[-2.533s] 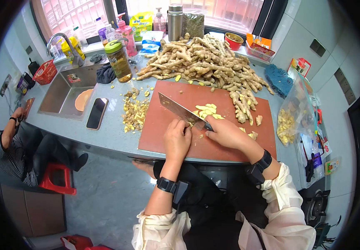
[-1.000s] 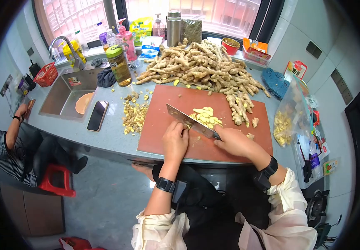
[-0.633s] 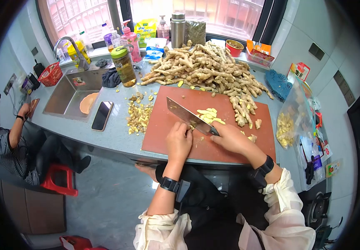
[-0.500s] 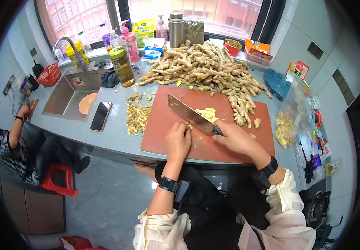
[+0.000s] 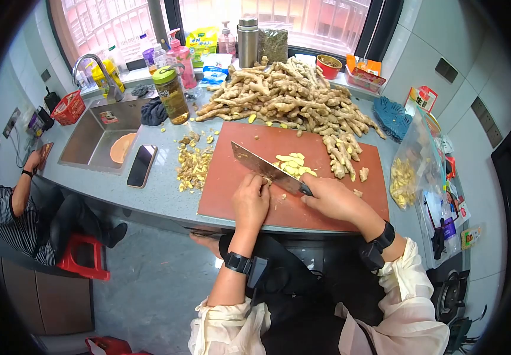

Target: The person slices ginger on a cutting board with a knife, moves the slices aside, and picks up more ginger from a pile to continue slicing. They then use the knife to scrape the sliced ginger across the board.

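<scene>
My right hand [image 5: 327, 198] is closed round the dark handle of a cleaver [image 5: 266, 168], whose broad blade slants up and left over the reddish-brown cutting board [image 5: 231, 201]. My left hand [image 5: 252, 200] is closed with its fingertips on a small piece of ginger [image 5: 267, 180] at the near side of the blade. Most of that piece is hidden by the fingers. Just behind the blade lies a small heap of yellow ginger slices [image 5: 292, 164]. Unpeeled ginger roots [image 5: 342, 155] rest on the board's far right corner.
A large ginger pile [image 5: 297, 94] stands behind the board. Peelings [image 5: 194, 165], a phone [image 5: 142, 166] and a sink [image 5: 84, 142] are to the left. A clear bag of ginger pieces [image 5: 404, 183] stands right. Another person [image 5: 18, 213] sits far left.
The cleaver's blade has shifted slightly left and down toward my left fingertips, uncovering more of the slices behind it. My left hand stays almost in place.
</scene>
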`<state>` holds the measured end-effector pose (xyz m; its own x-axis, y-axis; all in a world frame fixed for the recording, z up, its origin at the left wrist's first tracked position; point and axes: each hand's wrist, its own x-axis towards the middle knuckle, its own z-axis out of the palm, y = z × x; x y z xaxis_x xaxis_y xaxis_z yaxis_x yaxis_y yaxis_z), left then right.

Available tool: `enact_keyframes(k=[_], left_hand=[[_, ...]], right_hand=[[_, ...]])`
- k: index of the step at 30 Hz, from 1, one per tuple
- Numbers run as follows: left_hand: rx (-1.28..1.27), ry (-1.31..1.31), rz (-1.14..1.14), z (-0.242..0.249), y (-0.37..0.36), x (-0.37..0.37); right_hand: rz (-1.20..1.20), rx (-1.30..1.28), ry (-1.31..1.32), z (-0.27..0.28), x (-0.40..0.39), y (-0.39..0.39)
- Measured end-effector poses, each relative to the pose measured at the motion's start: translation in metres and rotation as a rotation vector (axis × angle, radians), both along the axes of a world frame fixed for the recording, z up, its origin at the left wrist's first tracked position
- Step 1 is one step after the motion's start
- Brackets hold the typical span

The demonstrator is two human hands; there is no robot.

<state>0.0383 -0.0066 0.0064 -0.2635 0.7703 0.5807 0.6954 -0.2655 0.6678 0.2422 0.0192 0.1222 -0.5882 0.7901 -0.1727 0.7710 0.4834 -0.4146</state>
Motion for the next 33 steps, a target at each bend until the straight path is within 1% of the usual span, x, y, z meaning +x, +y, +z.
enact_keyframes(k=[7, 17, 28, 33], left_hand=[[-0.01, 0.021, 0.012, 0.002, -0.001, 0.0], [-0.027, 0.03, 0.013, 0.003, -0.003, 0.001], [-0.039, 0.031, 0.001, 0.003, -0.002, 0.0], [-0.034, 0.031, 0.001, 0.002, -0.002, 0.001]], right_hand=[[-0.008, -0.018, -0.058, 0.0, -0.012, 0.005], [0.034, 0.004, -0.014, -0.006, -0.015, 0.011], [0.035, -0.006, -0.067, 0.002, -0.019, 0.01], [0.023, -0.016, -0.067, -0.004, -0.026, 0.014]])
